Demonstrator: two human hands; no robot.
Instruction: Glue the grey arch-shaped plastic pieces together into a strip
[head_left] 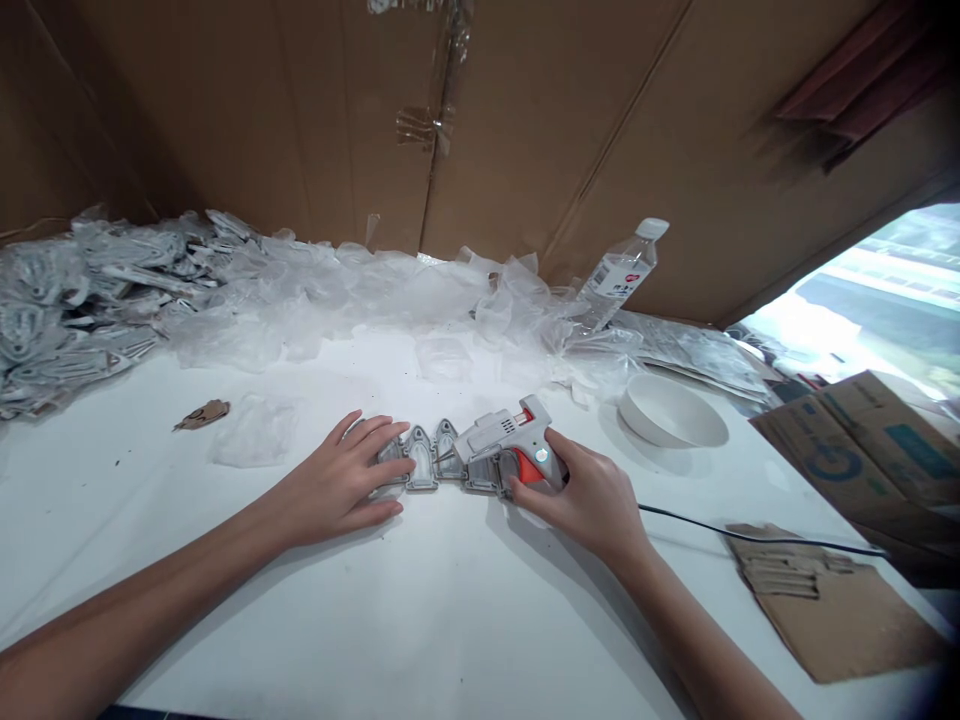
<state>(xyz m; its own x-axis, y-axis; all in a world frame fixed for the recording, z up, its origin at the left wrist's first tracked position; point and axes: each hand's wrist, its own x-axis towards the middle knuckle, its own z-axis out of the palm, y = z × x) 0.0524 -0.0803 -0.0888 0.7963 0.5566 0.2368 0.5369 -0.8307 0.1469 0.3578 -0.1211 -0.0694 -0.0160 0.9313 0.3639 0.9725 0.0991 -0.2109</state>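
A row of grey, arch-shaped pieces (421, 460) lies side by side on the white table (450, 620). My left hand (349, 480) rests over the row's left end, fingers spread and touching the pieces; it partly hides them. In my right hand (592, 495) is a white glue gun (502, 435) with an orange trigger, its handle wrapped by the fingers. The gun's nozzle points left and down, close above the pieces near the middle of the row. The gun and hand cover part of the row's right end.
Wrapped grey pieces (45, 300) are piled at the back left, with clear plastic bags (337, 290) along the cardboard wall (300, 120). A bottle (616, 280) leans near a white bowl (671, 412). A black cord (720, 529) crosses toward cardboard (847, 610) at right.
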